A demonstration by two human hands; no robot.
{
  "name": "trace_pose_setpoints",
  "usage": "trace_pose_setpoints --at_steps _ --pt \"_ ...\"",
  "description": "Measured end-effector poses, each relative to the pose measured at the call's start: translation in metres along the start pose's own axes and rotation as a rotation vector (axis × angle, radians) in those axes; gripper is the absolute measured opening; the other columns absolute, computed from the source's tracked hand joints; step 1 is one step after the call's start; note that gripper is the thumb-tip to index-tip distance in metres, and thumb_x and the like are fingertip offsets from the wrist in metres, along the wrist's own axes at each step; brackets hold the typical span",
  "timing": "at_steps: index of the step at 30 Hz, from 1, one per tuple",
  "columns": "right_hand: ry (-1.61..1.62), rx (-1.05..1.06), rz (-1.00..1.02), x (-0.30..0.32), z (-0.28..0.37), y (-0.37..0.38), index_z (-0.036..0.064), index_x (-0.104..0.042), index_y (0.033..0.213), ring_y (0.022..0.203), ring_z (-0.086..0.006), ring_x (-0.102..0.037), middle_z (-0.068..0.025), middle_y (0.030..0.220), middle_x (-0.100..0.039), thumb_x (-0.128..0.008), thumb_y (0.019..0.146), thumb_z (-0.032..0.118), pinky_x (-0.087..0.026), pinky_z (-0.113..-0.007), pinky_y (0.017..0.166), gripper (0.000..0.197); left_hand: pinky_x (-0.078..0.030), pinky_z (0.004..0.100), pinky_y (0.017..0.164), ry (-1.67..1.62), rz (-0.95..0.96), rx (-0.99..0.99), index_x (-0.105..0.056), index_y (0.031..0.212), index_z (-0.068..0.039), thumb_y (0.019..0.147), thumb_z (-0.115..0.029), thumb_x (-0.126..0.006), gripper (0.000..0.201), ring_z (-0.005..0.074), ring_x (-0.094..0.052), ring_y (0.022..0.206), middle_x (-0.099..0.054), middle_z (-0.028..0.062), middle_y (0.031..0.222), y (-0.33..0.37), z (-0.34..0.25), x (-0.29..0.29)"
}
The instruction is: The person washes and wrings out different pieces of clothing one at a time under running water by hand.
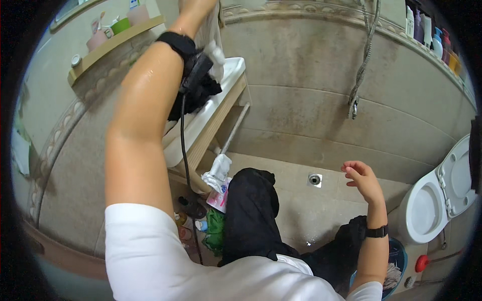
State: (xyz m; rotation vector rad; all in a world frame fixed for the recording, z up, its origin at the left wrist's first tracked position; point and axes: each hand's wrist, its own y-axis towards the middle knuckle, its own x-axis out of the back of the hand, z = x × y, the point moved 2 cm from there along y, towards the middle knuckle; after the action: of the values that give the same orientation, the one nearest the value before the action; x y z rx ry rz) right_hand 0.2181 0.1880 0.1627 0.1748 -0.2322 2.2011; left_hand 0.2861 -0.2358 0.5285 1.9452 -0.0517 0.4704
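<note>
My left arm reaches up across the sink, and my left hand is cut off by the top edge, so its fingers are hidden. A pale, whitish cloth hangs right beside that hand. Below it, a bunched black garment lies in the white sink, partly behind my forearm. A white crumpled piece shows above the black cloth. My right hand hovers over the floor on the right, fingers loosely curved and apart, holding nothing.
A shelf with cups runs along the left wall. Under the sink are a white cloth, a pink-white packet and a green bag. A floor drain, toilet, blue bucket and shower hose stand around.
</note>
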Motion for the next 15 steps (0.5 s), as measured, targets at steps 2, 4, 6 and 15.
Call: trace_pose_setpoints --at_steps 2,4,6,15 --pt "0.023 0.004 -0.007 -0.004 0.003 0.004 0.0065 -0.058 0.11 0.087 -0.0112 -0.055 -0.0023 0.101 -0.062 -0.06 0.087 0.025 -0.049 -0.028 0.07 0.029 -0.045 0.0408 0.081 -0.559 -0.243 -0.063 -0.053 0.111 -0.006 0.086 -0.03 -0.054 0.035 0.0307 -0.059 0.093 -0.062 0.0172 0.1 0.004 -0.041 0.005" --pt "-0.002 0.042 -0.013 -0.005 -0.004 0.009 0.0064 -0.055 0.116 0.093 -0.0148 -0.056 -0.0062 0.109 -0.06 -0.062 0.086 0.025 -0.05 -0.03 0.072 0.036 -0.046 0.0384 0.08 -0.945 -0.059 -0.082 -0.054 0.106 -0.005 0.085 -0.027 -0.054 0.031 0.0276 -0.059 0.09 -0.062 0.0145 0.097 -0.012 -0.086 0.008" --pt "-0.008 0.098 -0.052 -0.004 -0.003 0.011 0.0079 -0.047 0.128 0.1 -0.021 -0.056 -0.0129 0.125 -0.052 -0.066 0.082 0.027 -0.05 -0.031 0.072 0.053 -0.047 0.0365 0.077 -1.432 0.204 -0.065 -0.057 0.1 -0.004 0.083 -0.023 -0.054 0.027 0.0248 -0.06 0.086 -0.063 0.0118 0.093 -0.039 -0.12 0.003" --pt "-0.07 0.355 -0.153 0.005 0.063 0.026 0.0152 -0.016 0.146 0.13 -0.0448 -0.027 -0.0232 0.147 -0.018 -0.078 0.071 0.027 -0.052 -0.04 0.08 0.098 -0.049 0.04 0.073 -1.324 0.512 0.122 -0.064 0.091 -0.005 0.079 -0.027 -0.058 0.026 0.0284 -0.062 0.082 -0.066 0.0118 0.089 -0.111 -0.147 -0.07"
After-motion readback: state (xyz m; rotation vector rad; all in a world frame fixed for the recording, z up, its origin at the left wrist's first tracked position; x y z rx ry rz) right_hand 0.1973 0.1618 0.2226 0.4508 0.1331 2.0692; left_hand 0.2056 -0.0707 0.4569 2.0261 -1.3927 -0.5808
